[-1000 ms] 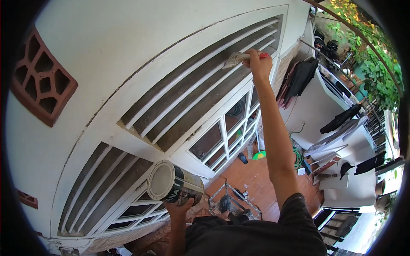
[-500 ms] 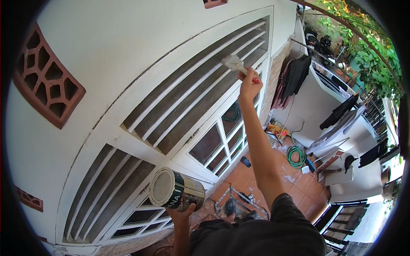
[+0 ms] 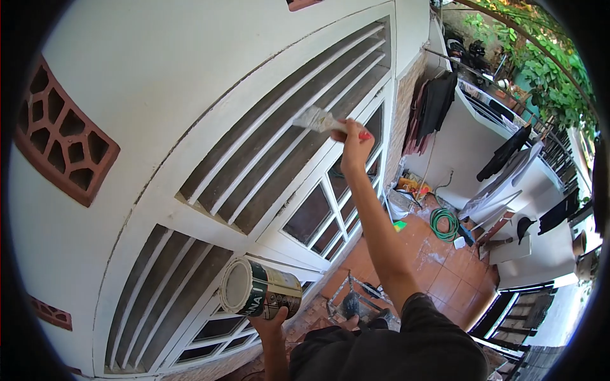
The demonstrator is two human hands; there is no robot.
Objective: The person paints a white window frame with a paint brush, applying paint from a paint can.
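Observation:
My right hand (image 3: 356, 145) is closed round the handle of a paintbrush (image 3: 318, 119), whose red end pokes out past the fingers. The brush's pale, paint-coated bristles overlap the white slats (image 3: 289, 127) of the louvred vent above the window. Lower down, my left hand (image 3: 272, 324) grips a paint can (image 3: 274, 290) from below, fingers wrapped on its side. That can is tilted, its pale round end facing left and a dark green label band round it. A second slatted vent (image 3: 162, 289) lies to the left of the can.
Below is a white-framed window (image 3: 309, 216). A metal frame (image 3: 333, 298) stands under me, near a foot. On the tiled floor (image 3: 438, 273) lies a coiled green hose (image 3: 444, 225). Dark clothes (image 3: 438, 105) hang at the right. A brown breeze-block vent (image 3: 67, 136) is set in the wall.
My right hand has moved left and down along the slats with the paintbrush. The paint can stays in my left hand, nearly in place. The view has shifted slightly.

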